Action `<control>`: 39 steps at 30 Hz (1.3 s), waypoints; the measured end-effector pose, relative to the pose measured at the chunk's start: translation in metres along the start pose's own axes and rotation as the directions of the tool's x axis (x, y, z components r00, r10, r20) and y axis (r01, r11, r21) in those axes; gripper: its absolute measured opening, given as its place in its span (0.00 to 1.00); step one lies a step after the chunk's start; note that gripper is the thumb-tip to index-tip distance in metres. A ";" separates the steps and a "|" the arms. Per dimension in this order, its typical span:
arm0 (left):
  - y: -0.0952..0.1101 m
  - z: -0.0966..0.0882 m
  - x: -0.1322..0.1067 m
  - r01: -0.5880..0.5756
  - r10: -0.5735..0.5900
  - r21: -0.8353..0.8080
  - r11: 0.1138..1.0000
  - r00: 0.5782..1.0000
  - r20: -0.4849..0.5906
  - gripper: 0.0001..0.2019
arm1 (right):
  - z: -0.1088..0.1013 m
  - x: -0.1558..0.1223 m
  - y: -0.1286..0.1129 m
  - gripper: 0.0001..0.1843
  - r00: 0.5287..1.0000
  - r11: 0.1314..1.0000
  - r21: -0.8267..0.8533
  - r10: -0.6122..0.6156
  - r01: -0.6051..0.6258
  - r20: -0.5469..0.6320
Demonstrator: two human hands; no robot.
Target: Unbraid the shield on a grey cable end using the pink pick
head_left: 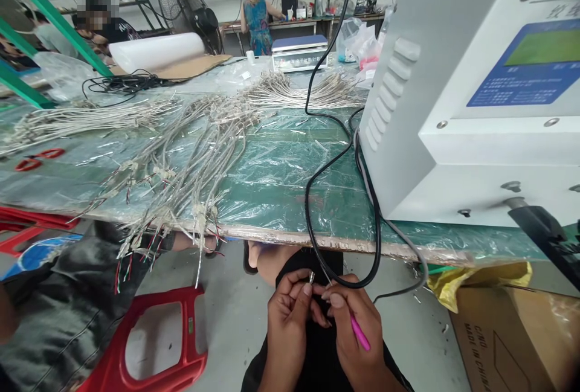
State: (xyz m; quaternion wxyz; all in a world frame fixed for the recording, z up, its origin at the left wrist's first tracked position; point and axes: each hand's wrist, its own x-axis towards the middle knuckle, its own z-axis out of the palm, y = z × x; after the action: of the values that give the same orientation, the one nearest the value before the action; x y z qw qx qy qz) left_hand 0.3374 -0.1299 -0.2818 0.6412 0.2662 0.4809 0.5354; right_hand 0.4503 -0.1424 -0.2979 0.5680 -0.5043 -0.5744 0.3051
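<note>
Low over my lap, just in front of the table edge, my left hand (289, 319) pinches a small shiny metal piece (312, 276), which looks like a connector. Its exact kind is too small to make out. My right hand (356, 322) is closed around a slim tool with a pink handle (361, 333). The thin front end of that tool points toward the metal piece; whether the two touch I cannot tell. A black cable (309, 199) loops down from the table, passing close above my right fingers.
Bundles of pale cables (199, 144) lie on the plastic-covered table (272, 199), some hanging over its edge. A white machine (408, 156) stands at right, a scale (299, 54) behind. Red scissors (40, 159), a red stool (194, 331) and a carton (512, 337) are around. Other people sit or stand nearby.
</note>
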 end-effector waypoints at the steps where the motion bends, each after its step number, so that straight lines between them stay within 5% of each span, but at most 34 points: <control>1: 0.000 0.000 0.000 0.001 -0.001 -0.006 1.000 1.000 -0.002 0.12 | -0.001 -0.001 -0.001 0.13 1.000 1.000 0.020 -0.015 0.015 0.020; 26: 0.005 -0.002 0.001 0.027 -0.028 -0.034 0.999 0.999 -0.030 0.11 | 0.000 0.000 -0.004 0.15 0.988 0.997 0.060 -0.062 0.054 0.139; 33: 0.006 -0.001 0.004 0.039 -0.039 -0.016 0.999 0.999 -0.006 0.13 | 0.002 -0.003 -0.005 0.16 0.997 0.999 0.030 -0.031 0.029 0.070; 39: 0.004 -0.001 0.001 0.039 -0.039 0.009 0.999 0.999 -0.001 0.12 | -0.002 -0.002 0.004 0.10 0.989 0.999 -0.001 0.045 -0.046 -0.138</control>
State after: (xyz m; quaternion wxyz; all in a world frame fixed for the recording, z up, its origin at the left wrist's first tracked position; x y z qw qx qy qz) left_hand 0.3348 -0.1281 -0.2787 0.6500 0.2594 0.4888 0.5209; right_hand 0.4526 -0.1433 -0.3022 0.5982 -0.5383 -0.5227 0.2813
